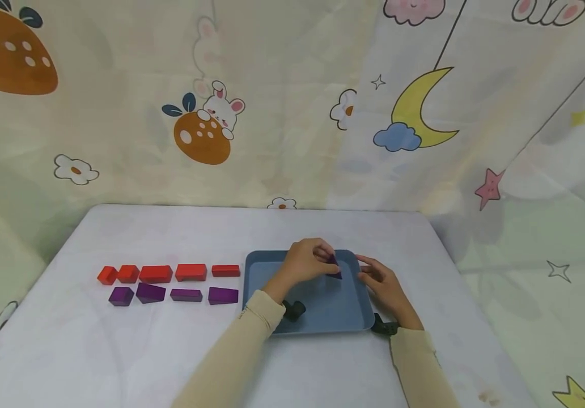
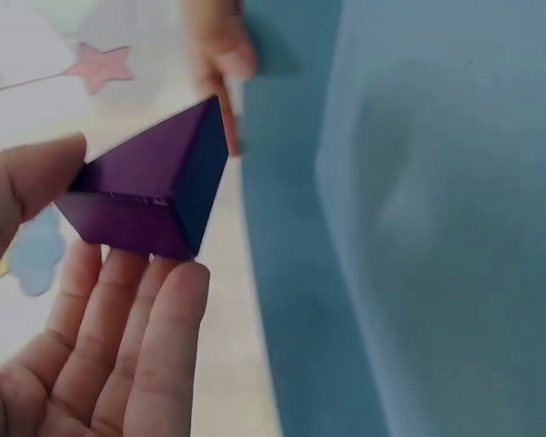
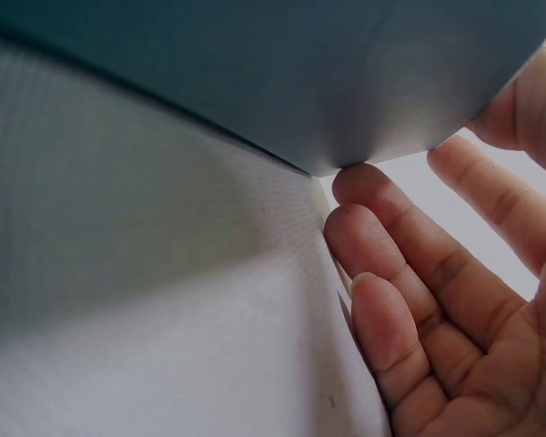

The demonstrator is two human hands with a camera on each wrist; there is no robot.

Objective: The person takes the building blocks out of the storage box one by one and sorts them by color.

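Note:
My left hand [image 1: 305,262] is over the right part of the blue tray [image 1: 330,314]. It pinches a purple wedge-shaped block [image 2: 146,187] between thumb and fingertips. In the left wrist view the block hangs beside the tray's broad rim, with one darker triangular side towards the tray. My right hand [image 1: 386,286] is at the tray's right side. Seen from the right wrist, its fairly straight fingers [image 3: 464,273] touch the tray's outer edge from beside and below.
Left of the tray lie a row of several red blocks [image 1: 156,275] and, nearer, a row of several purple blocks [image 1: 186,295]. All stand on a white-covered table [image 1: 119,357]. A patterned cloth [image 1: 282,113] hangs behind. Dark wrist-worn devices [image 1: 295,310] show at both wrists.

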